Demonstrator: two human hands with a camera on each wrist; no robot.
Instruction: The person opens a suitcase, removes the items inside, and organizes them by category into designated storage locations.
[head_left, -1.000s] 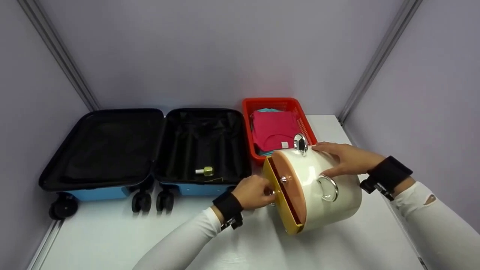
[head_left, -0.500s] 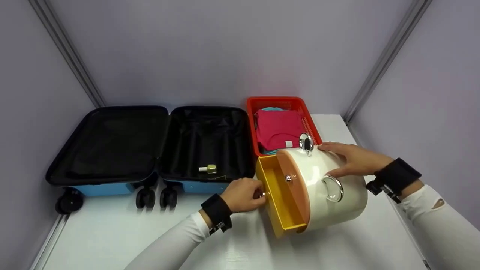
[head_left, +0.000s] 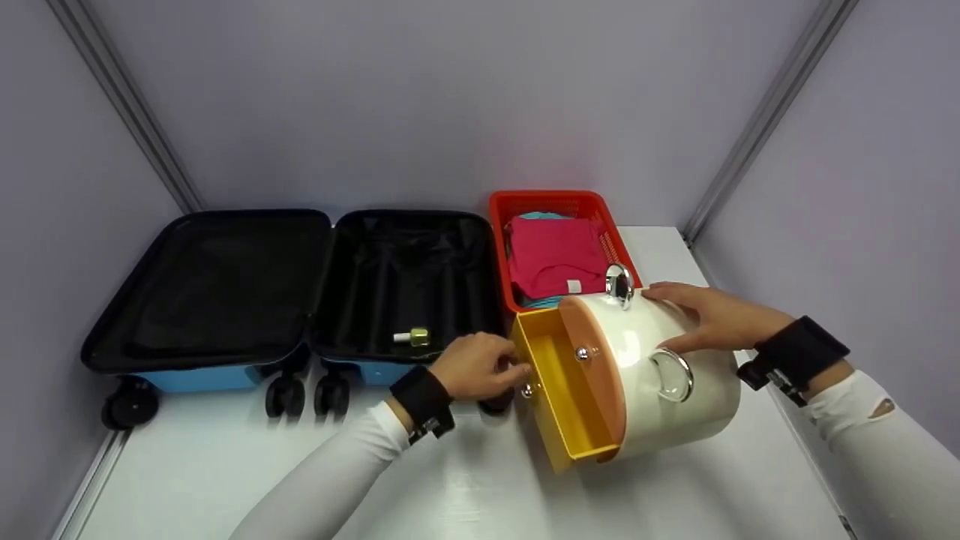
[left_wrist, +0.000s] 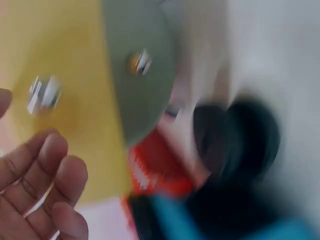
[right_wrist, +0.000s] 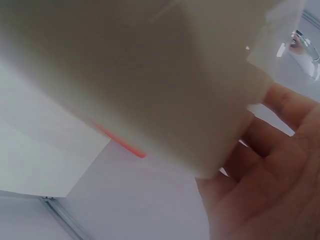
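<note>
A cream rounded drawer box lies on the white table. Its yellow drawer stands pulled out toward the left, and I see nothing inside it. My left hand hovers just left of the drawer's silver knob. In the left wrist view its fingers are loosely bent and apart from the blurred knob. My right hand rests on top of the box with its fingers spread. The right wrist view shows those fingers against the cream wall.
A blue suitcase lies spread open at the left, black lining up, with a small yellow-capped bottle in its right half. A red basket with folded pink clothes stands behind the box. Grey walls close in on three sides.
The yellow drawer has slid out to the left under my left hand's pull. That hand has since come off the knob. My right hand has stayed on top of the box.
</note>
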